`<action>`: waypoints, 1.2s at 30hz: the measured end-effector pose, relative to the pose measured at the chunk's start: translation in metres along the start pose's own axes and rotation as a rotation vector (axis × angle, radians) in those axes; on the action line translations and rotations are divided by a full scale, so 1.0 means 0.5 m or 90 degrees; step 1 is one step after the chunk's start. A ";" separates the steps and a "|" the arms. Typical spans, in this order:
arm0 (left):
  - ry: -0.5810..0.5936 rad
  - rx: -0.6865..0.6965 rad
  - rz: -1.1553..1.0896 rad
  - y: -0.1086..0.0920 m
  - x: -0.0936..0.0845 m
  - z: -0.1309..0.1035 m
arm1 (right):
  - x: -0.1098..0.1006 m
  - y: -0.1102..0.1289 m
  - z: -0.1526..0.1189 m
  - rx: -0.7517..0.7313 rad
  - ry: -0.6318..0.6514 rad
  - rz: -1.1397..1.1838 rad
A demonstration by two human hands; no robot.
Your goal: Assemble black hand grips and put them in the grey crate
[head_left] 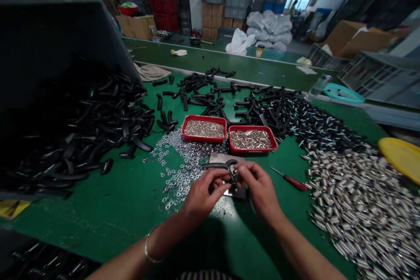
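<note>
**Both hands at the black part, above the metal plate**

My right hand [260,188] grips the black part [216,166] at its looped end, fingers and thumb closed on it; my left hand [204,194], a bracelet [147,247] at its wrist, curls its fingers and thumb at the same part, though I cannot tell whether they close on it; the part lies over the metal plate [226,157], its long arm pointing to the left. Beyond the plate stand two red trays, the left tray [204,139] of small rings and the right tray [252,150] of small metal pieces; loose washers [180,179] spread left of the plate; a screwdriver [295,182] with a red handle lies to the right of my right hand, near a heap of metal sleeves [361,210]; black handles [95,127] are piled at the far left, spilling from a grey bin [111,30] onto the green table [127,201].
</note>
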State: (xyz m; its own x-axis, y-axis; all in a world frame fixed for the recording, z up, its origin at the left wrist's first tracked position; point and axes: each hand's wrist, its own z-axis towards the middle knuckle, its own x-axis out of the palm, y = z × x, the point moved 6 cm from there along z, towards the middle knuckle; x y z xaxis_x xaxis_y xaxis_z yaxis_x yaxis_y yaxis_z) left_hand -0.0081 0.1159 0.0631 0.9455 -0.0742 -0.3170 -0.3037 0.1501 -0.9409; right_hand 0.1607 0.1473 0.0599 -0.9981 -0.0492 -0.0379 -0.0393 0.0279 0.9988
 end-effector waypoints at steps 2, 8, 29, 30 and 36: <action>0.016 0.030 -0.005 0.003 0.027 -0.024 | 0.039 -0.037 -0.074 0.093 -0.015 0.186; 0.030 -0.011 0.021 0.032 0.049 -0.028 | 0.047 -0.114 -0.142 0.204 -0.047 0.297; 0.125 0.130 0.457 0.067 0.086 0.129 | -0.202 -0.132 -0.192 -0.009 -0.042 -0.380; 0.125 0.145 0.464 0.066 0.088 0.128 | -0.199 -0.128 -0.192 -0.023 -0.034 -0.389; 0.249 0.295 0.505 0.064 0.114 0.110 | -0.189 -0.122 -0.199 -0.046 0.013 -0.432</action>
State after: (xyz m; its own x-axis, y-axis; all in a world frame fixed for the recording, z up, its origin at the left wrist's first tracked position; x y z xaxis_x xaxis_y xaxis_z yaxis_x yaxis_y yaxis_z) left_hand 0.0425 0.1705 0.0217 0.3590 -0.0931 -0.9287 -0.6756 0.6606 -0.3274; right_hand 0.2622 0.0508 0.0056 -0.7520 -0.0517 -0.6572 -0.6526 -0.0823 0.7532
